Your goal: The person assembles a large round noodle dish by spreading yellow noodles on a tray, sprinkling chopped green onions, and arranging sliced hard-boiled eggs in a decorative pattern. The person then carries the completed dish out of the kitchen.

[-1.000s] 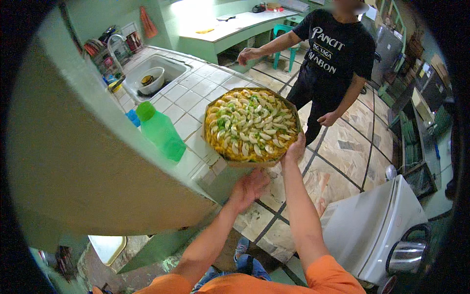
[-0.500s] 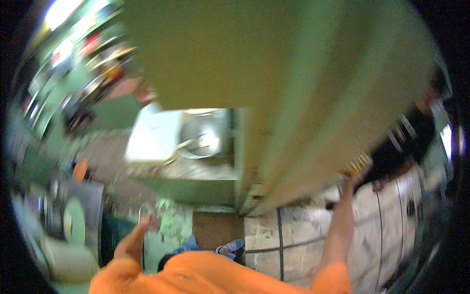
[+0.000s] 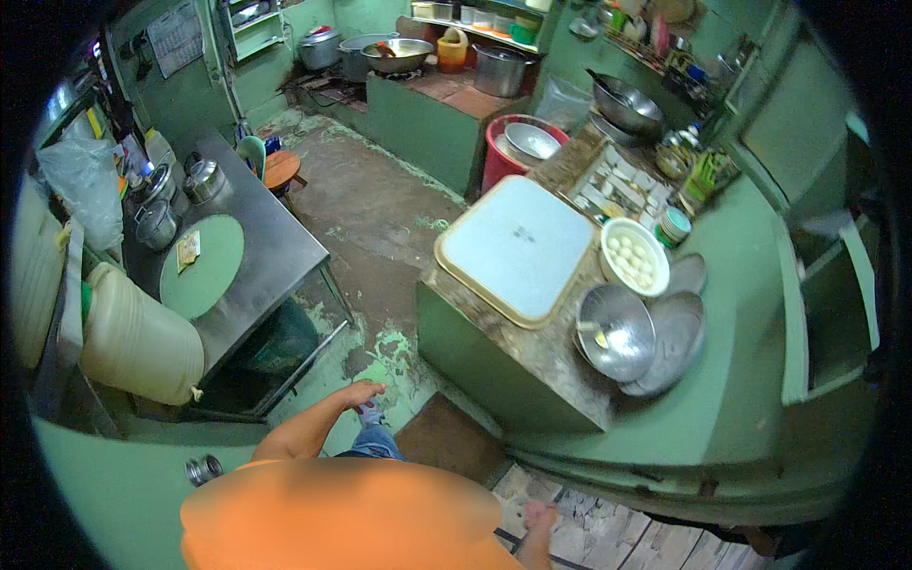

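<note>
My left hand hangs empty in front of my orange shirt, fingers loosely apart, above the worn green floor. My right hand is low at my side over pale floor tiles and holds nothing that I can see. The nearest thing is a green counter just ahead to the right. On it lie a white tray with a tan rim, a white bowl of pale round balls, a metal bowl with a ladle and a flat metal lid.
A steel table on the left carries a round green board, kettles and a big cream jug. A red bucket holding a metal bowl stands beyond the counter. Pots sit on the far stove ledge.
Earlier both hands held a round tray of food at a tiled counter. The view has swung round to another part of the kitchen; both hands are lowered and empty.
</note>
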The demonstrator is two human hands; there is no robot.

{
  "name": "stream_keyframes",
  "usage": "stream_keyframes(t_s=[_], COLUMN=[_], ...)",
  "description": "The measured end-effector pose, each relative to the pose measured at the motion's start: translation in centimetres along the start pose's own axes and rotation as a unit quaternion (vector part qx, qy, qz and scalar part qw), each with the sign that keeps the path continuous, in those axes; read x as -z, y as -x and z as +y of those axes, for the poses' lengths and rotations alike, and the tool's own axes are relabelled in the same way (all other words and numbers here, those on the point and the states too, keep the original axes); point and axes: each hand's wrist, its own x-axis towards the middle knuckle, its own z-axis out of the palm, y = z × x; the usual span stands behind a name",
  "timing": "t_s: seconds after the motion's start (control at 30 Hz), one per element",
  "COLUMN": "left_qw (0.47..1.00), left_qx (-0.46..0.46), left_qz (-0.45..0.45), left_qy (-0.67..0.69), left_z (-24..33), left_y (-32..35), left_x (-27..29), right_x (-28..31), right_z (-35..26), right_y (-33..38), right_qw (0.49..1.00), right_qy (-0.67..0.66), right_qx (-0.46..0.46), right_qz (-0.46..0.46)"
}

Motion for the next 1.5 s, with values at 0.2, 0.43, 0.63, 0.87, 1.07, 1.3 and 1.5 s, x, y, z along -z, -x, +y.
stream_keyframes(t_s=[0.2,0.43,0.63,0.87,1.07,1.3,1.5], left_qw=[0.995,0.951,0.922,0.828,0.781,0.903,0.907], left_qx=[-0.023,-0.127,-0.154,-0.175,-0.174,-0.078,-0.036], left_qz=[0.074,0.107,0.101,0.282,0.380,0.291,0.343], left_qy=[0.058,0.262,0.340,0.452,0.464,0.306,0.241], left_z=[11.5,31.3,34.6,38.1,48.8,62.4,62.3], left_y=[-5.5,-6.4,-0.3,5.0,0.9,-6.8,-13.0], left_x=[5.6,2.3,3.9,9.1,17.2,30.8,39.6], right_x=[-32.2,-51.6,-67.2,-84.3,-97.2,-104.3,-103.5], right_z=[-10.4,-31.2,-32.4,-29.4,-31.4,-37.3,-41.1], right_y=[6.7,3.2,2.0,-8.0,-11.8,-17.8,-21.2], right_qw=[0.936,0.830,0.823,0.807,0.693,0.622,0.695], right_qy=[0.297,0.451,0.403,0.484,0.610,0.643,0.644], right_qx=[0.006,0.087,0.039,0.070,0.117,0.171,-0.035], right_qz=[-0.188,-0.317,-0.397,-0.333,-0.368,-0.413,-0.319])
